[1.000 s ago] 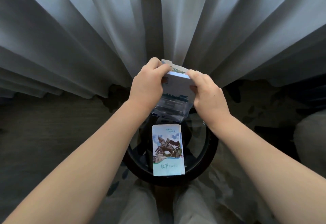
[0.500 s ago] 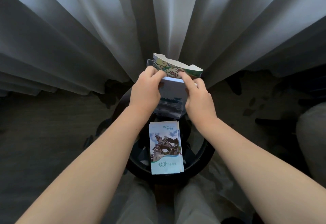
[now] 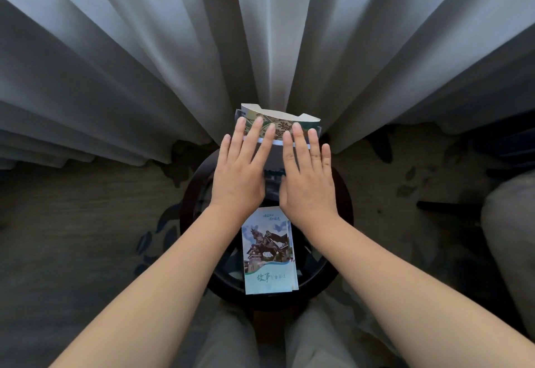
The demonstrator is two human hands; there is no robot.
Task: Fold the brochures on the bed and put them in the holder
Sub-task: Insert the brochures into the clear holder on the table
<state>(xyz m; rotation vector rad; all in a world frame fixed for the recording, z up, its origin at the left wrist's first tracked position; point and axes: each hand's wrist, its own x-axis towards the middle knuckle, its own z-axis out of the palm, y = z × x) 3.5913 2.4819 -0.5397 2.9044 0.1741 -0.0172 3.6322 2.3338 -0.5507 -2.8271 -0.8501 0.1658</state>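
A clear brochure holder (image 3: 272, 178) stands at the far side of a small round table (image 3: 191, 194). Folded brochures sit in it, and a loosely bent one (image 3: 279, 117) with green and yellow print pokes out of its top. My left hand (image 3: 240, 170) and my right hand (image 3: 307, 176) lie flat side by side against the holder's front, fingers straight, fingertips on the brochures' upper edge. A folded stack of brochures (image 3: 269, 252) with a horse statue on its cover lies on the near half of the table.
Grey curtains (image 3: 144, 63) hang close behind the table. Dark patterned carpet (image 3: 72, 223) surrounds it. My knees (image 3: 225, 338) are just below the table's near rim. A pale cushion or seat (image 3: 509, 237) is at the right edge.
Both hands let go of the brochure they pinched at the holder's top and now lie flat with straight fingers against the holder. The bent brochure stands higher in view.
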